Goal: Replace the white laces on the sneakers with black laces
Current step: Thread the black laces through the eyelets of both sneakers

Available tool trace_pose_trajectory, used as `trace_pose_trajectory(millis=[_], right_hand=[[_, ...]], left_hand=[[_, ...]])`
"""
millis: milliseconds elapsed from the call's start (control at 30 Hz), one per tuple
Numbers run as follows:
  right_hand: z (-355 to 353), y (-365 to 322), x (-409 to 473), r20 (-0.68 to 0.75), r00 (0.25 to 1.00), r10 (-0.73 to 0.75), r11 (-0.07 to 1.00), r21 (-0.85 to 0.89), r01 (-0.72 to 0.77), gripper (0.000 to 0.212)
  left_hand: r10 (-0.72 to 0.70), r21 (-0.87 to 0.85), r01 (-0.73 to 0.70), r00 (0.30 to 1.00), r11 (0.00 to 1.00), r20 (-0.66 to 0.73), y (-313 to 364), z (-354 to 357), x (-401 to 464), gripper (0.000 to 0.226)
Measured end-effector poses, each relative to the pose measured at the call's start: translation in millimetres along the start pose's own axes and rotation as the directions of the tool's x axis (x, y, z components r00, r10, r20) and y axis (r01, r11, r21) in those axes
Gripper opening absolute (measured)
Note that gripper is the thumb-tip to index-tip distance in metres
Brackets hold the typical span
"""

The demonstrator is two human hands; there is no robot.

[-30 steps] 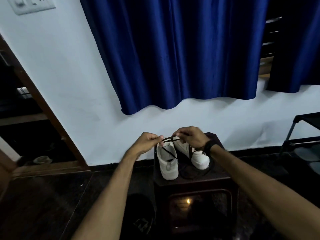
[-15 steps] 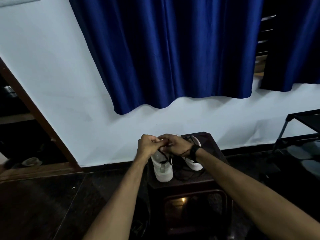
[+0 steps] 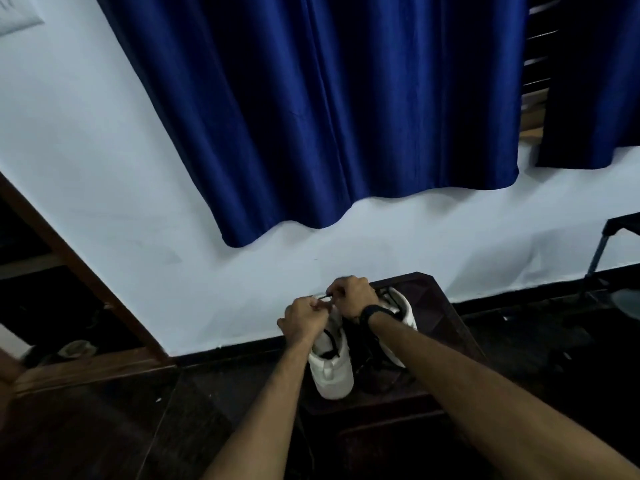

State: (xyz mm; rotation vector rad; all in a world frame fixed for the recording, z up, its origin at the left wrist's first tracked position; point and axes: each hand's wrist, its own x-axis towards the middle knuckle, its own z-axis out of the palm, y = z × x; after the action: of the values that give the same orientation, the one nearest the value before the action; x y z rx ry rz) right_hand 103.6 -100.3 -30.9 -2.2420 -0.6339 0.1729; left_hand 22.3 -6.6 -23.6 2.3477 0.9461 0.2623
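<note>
Two white sneakers stand on a dark wooden stool (image 3: 446,306). The left sneaker (image 3: 330,372) has a black lace (image 3: 330,342) threaded across its front. The right sneaker (image 3: 401,306) is partly hidden behind my right forearm, and loose black lace lies between the two shoes. My left hand (image 3: 302,318) and my right hand (image 3: 350,295) are close together above the left sneaker's collar. Both pinch the ends of the black lace between curled fingers. A black band sits on my right wrist.
The stool stands against a white wall under a blue curtain (image 3: 329,109). A dark metal rack (image 3: 613,258) is at the right. A wooden door frame (image 3: 79,271) runs down the left, with footwear on the floor beyond it. The floor is dark.
My hands came together from apart, then shifted a little up over the left sneaker's collar, still pinching the lace. The camera view has tilted and moved.
</note>
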Motion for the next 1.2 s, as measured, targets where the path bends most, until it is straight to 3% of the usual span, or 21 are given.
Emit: trace_pose_trajectory(millis=[100,267,400,467,567,767,1200], right_hand=[[-1,15,3,0.045,0.999,-0.01,0.999,-0.052,0.013,0.023],[0,37,2,-0.031,0.999,0.03,0.998,-0.059,-0.031,0.022],[5,41,7,-0.081,0.994,0.079,0.997,0.031,-0.077,0.02],[5,43,8,-0.097,0.988,0.119,0.992,0.059,-0.114,0.02],[6,46,11,-0.098,0.986,0.133,0.991,0.043,-0.129,0.022],[10,47,13,-0.048,0.994,0.097,0.984,-0.148,-0.103,0.023],[15,43,13,-0.028,0.996,0.084,0.949,-0.303,-0.089,0.03]], left_hand=[[-0.08,0.048,0.077,0.995,0.996,0.061,12,11,8,0.01],[-0.178,-0.084,0.181,0.983,0.98,0.049,-3,32,22,0.038],[-0.112,-0.16,0.121,0.992,0.98,0.062,-11,41,27,0.014],[-0.129,-0.248,0.157,0.984,0.956,0.125,-13,43,33,0.005],[-0.18,-0.404,0.243,0.965,0.882,0.188,-12,44,35,0.008],[-0.258,-0.657,0.362,0.932,0.662,0.254,-17,51,33,0.021],[-0.245,-0.706,0.303,0.951,0.64,0.187,-20,57,31,0.02]])
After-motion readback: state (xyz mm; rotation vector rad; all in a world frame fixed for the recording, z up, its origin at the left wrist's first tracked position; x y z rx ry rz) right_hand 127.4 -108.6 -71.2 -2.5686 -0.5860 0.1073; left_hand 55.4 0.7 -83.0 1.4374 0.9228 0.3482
